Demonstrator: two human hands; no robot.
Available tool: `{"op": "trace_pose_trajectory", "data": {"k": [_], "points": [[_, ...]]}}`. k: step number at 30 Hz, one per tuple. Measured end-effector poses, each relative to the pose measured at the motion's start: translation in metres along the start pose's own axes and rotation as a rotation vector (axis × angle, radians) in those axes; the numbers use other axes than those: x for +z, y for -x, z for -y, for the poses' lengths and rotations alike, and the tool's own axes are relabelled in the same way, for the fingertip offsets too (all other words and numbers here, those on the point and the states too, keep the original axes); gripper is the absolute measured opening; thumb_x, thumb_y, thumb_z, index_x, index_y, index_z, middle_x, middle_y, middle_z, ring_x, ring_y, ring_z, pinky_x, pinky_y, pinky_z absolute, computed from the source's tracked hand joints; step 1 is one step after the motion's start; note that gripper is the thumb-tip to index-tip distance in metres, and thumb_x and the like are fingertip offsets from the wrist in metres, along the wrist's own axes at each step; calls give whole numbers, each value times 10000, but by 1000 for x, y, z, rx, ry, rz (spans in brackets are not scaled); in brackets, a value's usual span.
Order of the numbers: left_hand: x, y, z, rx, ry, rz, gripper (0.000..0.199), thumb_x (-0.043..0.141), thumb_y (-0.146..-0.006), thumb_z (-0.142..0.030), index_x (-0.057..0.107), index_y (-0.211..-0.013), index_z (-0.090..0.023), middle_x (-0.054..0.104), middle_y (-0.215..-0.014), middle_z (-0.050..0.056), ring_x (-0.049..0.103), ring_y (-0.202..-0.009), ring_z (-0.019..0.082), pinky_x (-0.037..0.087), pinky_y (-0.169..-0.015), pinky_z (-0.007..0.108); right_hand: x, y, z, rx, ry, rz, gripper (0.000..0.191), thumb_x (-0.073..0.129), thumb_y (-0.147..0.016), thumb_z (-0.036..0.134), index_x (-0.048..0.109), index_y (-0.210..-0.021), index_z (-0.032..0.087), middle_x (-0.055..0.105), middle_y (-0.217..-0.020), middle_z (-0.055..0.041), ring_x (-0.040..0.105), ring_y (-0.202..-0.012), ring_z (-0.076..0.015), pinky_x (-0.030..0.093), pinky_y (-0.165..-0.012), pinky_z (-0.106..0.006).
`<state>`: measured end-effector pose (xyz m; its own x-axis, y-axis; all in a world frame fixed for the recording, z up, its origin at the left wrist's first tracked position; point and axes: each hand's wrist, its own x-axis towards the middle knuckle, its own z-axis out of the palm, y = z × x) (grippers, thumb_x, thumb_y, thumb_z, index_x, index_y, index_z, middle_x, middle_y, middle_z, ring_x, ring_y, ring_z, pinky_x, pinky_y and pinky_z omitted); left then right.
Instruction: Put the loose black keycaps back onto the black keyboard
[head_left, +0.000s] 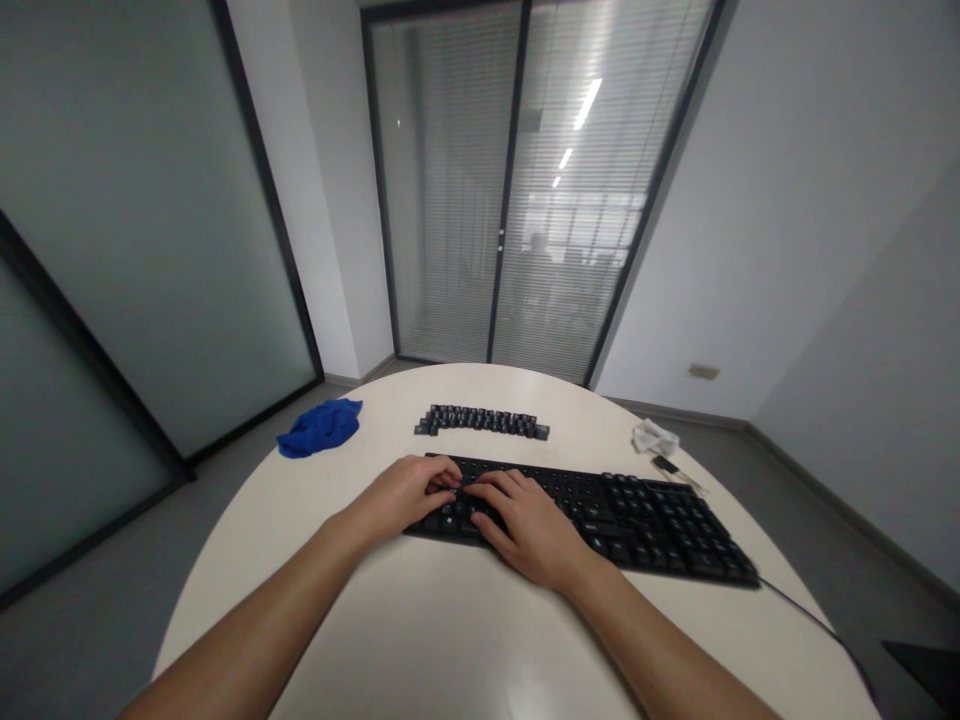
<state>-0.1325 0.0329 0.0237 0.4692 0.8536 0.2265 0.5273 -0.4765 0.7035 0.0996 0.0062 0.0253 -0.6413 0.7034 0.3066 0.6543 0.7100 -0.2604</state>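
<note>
A black keyboard (645, 520) lies across the table, with many of the keycaps off its left and middle part. My left hand (416, 490) rests over its left end, fingers curled and thumb drawn in toward them; whatever lies between the fingertips is too small to make out. Close beside it, my right hand (525, 525) reaches over the same part, fingers stretched left and thumb apart, touching the keyboard. Behind the keyboard, loose black keycaps (487, 420) stand in several staggered rows.
A crumpled blue cloth (321, 428) lies at the table's left edge. On the right sit a white crumpled piece (655, 437) and a small black-ended tool (666, 465). The keyboard's cable (806, 617) runs off the right edge of the round table (405, 630).
</note>
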Motion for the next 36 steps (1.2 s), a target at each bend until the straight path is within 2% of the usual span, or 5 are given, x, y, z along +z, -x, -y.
{"op": "trace_pose_trajectory", "data": {"k": [7,15,36], "points": [[0,1,0,18,-11,10,194,640,-842,-165,683,-1024,-218,757,-1028,29,717,-937,179,552,-877,288,1,1,-1,-1,-9,-8,306,499,-1006,336,587,-1287,257,620,-1265,-80,536,-1153,-259,452,-986,-440],[0,1,2,14,-37,-14,209,634,-844,-150,681,-1029,-234,758,-1035,21,714,-956,184,541,-883,289,4,2,-2,59,-62,-34,383,543,-976,322,502,-1337,199,618,-1287,-103,539,-1175,-265,433,-1006,-441],[0,1,3,-43,6,-42,154,672,-837,-208,700,-986,-229,762,-1001,29,702,-965,208,525,-865,305,6,2,-2,69,-73,-46,352,554,-972,326,516,-1300,206,629,-1251,-95,548,-1157,-268,435,-994,-436]]}}
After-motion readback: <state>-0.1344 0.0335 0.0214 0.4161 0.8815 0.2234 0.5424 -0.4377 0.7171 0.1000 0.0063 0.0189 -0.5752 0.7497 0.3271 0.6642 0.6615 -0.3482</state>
